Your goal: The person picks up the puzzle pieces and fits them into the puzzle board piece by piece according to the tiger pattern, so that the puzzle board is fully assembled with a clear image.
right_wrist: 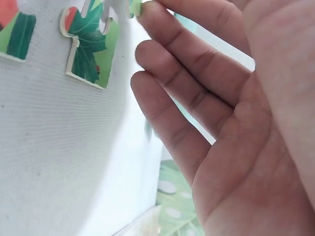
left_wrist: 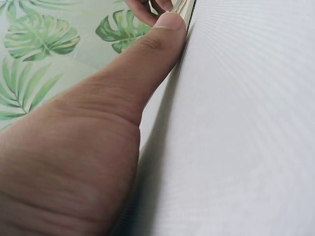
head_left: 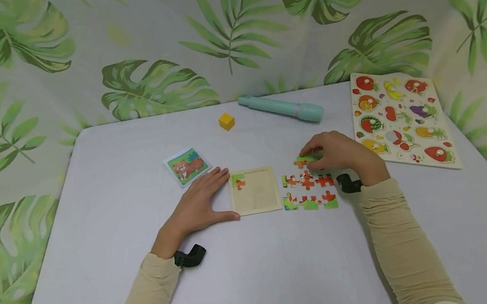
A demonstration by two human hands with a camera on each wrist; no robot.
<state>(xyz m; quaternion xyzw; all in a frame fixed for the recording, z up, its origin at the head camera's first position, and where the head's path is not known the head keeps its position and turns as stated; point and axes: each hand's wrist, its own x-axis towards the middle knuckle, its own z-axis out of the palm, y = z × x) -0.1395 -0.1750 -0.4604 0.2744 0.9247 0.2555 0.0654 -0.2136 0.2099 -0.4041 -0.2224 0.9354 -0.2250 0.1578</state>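
Note:
A square wooden puzzle tray lies flat on the table, with a green and orange puzzle piece in its upper left corner. My left hand rests along the tray's left side, thumb and fingers spread straight; its thumb fills much of the left wrist view. Right of the tray, my right hand pinches a green and orange puzzle piece at the top of the loose pieces. In the right wrist view the other fingers extend beside a leaf-patterned piece; the pinching fingertips are mostly hidden there.
Several loose puzzle pieces lie in rows right of the tray. A bear picture card is beyond my left hand. Farther back are a yellow block and a teal tube-shaped object. A fruit peg board lies at the right.

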